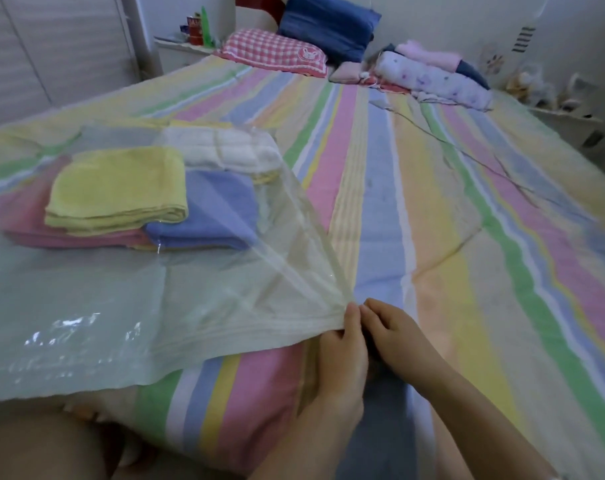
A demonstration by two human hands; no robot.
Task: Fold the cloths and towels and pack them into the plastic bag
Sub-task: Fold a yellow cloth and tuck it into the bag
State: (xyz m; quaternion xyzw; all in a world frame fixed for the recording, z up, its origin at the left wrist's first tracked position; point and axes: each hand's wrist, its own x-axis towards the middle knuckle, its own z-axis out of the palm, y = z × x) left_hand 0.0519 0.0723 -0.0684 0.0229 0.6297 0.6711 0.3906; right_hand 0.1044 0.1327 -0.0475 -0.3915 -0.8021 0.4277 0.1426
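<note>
A large clear plastic bag (86, 306) lies flat on the striped bed at the left. Inside it sit folded towels: a yellow one (117, 185) on top of a pink one (69, 233), a blue one (211, 209) beside them, and a white one (221, 148) behind. The bag's near right corner is pulled up into a point. My left hand (342, 344) pinches that corner from below. My right hand (394, 337) pinches the same corner right beside it, fingertips almost touching the left thumb.
The striped bedsheet (432, 202) stretches away to the right. At the head of the bed are a red checked pillow (277, 51), a blue cushion (328, 26) and a heap of rolled bedding (432, 77). A nightstand (180, 50) with bottles stands at the back left.
</note>
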